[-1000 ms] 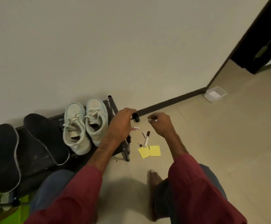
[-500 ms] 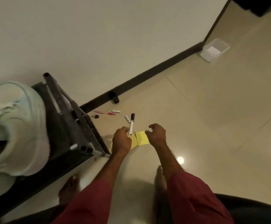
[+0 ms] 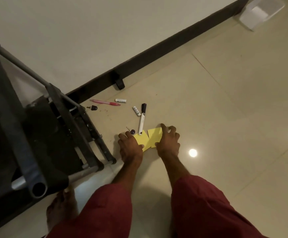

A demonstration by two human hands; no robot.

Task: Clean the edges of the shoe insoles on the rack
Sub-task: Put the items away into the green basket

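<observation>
Now we've got both hands down on the floor [image 3: 225, 117], just off the near corner of the rack [image 3: 41, 127]. A sec ago the left hand [image 3: 130, 146] was up on the rack's corner post, and half a sec ago both were only closing on the paper. The left hand lies over the left yellow sheet [image 3: 142, 140], thumb on its near edge. The right hand [image 3: 169, 143] straddles the right yellow sheet [image 3: 155, 134], w/ a bent fingertip at its far corner and the thumb at the near one. Neither sheet looks lifted, and w/ the knuckles in the way we can't tell if either hand has actually pinched its paper. The marker [image 3: 142, 119] rests its tip on the left sheet's far edge; a pink pen [image 3: 105, 102] and a key [image 3: 93, 108] lie toward the skirting. The insoles slid out of view as we bent down, prob. up on the rack. So no edge is cleaned yet; we'd guess we're fetching sth to wipe with.
</observation>
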